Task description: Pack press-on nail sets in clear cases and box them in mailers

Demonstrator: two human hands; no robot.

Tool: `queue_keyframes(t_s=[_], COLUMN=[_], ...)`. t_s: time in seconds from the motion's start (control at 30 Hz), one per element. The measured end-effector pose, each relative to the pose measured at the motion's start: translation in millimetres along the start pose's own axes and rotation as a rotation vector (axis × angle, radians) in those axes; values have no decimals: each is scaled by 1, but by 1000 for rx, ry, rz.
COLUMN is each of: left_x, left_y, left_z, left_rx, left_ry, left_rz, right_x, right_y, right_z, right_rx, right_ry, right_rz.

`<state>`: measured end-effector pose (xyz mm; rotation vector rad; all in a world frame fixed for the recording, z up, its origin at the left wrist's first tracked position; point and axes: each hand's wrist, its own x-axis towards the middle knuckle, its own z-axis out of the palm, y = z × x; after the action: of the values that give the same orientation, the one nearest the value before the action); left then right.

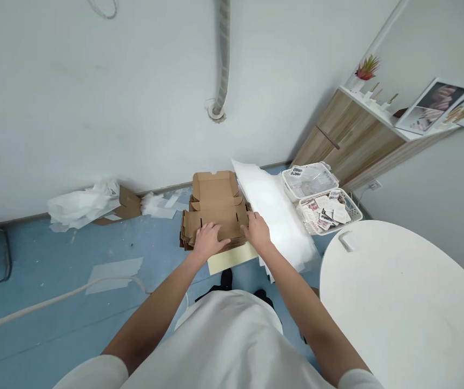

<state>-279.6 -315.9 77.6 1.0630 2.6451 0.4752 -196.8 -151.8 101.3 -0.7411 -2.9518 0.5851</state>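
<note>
Cardboard point(218, 202) lies right in the middle here, a flat, die-cut piece on top of a loose stack point(185, 233), and both hands are on it. Left hand point(207, 240) rests on the near panel, thumb spread well away from the fingers, pressing from above by the look of it rather than pinching. Right hand point(257, 231) sits at the right edge, fingers curled and thumb on the surface; whether it has hold of a flap or merely touches one, I cannot tell. Good placing, I'd say: one hand steadies, the other works the edge. Light, even pressure seems wise, because the pieces beneath poke out unevenly and could slide. Mind those side flaps; pushed hard, they could crease in the wrong place. Fingertips want to work along the scored lines, clear of the dark slots. A pale yellow sheet point(232, 261) juts out on the near side, and white sheets point(274, 208) lie just beside on the right, so sideways pulls are best kept short.
</note>
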Motion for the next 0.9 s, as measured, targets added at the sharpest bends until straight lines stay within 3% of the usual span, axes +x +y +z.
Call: queue_keyframes(t_s=[0.17,0.3,0.43,0.7,0.8,0.9], left_x=[3,1,-1,-6,-9,-11], left_y=[-8,-10,-12,-18,-19,-18], left_z=[4,0,-3,-1,-3,-9], left_rx=[-74,-129,-135,-72,-72,-86], left_ry=[-29,-16,8,65,104,175], left_rz=[-4,1,23,295,293,222], right_x=[24,29,30,20,2,-20], right_y=[-12,-17,-15,1,1,0], right_z=[6,4,-4,-27,-25,-11], right_rx=[-185,-165,94,1087,1204,1137], right_ry=[-86,-109,-140,-257,-146,53], right_rz=[121,161,191,436,394,341])
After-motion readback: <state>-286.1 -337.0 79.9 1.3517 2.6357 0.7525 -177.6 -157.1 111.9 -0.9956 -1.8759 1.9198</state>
